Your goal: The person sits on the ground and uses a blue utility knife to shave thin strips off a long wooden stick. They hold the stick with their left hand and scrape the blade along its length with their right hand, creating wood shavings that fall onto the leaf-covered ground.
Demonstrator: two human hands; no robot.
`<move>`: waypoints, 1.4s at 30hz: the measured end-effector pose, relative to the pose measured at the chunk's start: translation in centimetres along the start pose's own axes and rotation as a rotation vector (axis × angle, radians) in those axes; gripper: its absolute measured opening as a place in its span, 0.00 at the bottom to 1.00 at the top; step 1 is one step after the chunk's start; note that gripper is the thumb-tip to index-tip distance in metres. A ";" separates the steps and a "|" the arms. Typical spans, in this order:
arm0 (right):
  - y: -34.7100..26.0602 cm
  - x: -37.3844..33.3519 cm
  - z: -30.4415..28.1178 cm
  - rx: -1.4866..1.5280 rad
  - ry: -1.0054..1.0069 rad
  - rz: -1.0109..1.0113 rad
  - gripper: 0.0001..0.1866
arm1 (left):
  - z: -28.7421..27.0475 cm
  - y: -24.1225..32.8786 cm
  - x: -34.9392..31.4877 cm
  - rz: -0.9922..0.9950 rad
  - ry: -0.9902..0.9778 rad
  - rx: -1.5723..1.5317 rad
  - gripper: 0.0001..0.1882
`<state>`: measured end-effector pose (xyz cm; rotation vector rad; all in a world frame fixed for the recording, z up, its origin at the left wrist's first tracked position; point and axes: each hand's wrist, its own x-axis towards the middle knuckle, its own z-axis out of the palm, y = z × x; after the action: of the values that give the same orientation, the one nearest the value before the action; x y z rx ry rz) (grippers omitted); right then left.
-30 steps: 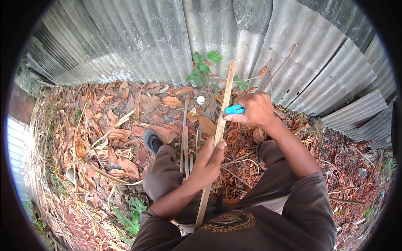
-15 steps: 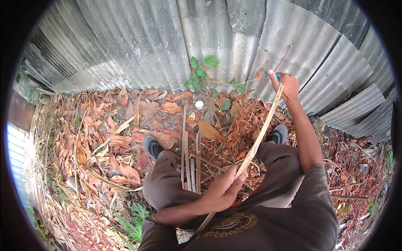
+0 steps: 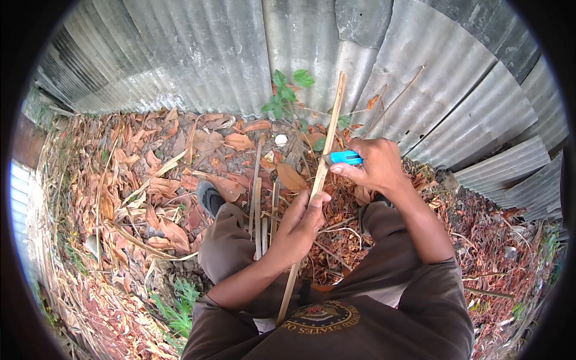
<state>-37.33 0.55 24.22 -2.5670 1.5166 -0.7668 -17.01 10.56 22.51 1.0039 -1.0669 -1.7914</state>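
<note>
While the left hand (image 3: 303, 219) grips the long bamboo strip (image 3: 318, 180) at mid-length, apparently to steady it, the strip slants up toward the corrugated metal wall (image 3: 198, 60), top end against it. The right hand (image 3: 375, 165), closed around a blue-handled knife (image 3: 346, 158), sits on the strip just above the left, seemingly placed for shaving. Half a second ago that hand was raised high near the wall; now it is back beside the left. Cut slats (image 3: 259, 204) stand just left of the strip.
</note>
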 end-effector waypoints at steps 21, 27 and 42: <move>3.9 2.2 3.3 -0.161 0.171 -0.123 0.35 | 0.0 -2.2 -0.2 0.109 -0.005 0.166 0.08; 6.4 3.5 2.8 -0.171 0.115 0.386 0.36 | 0.4 -3.6 -0.4 0.124 -0.033 0.213 0.08; 23.2 -2.7 -0.5 -0.147 0.194 1.112 0.50 | 4.3 -4.1 -4.4 0.286 -0.428 0.274 0.10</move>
<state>-57.27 -9.04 16.71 -1.2820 2.6537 -0.7152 -20.32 17.04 21.16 0.5866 -1.6663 -1.6872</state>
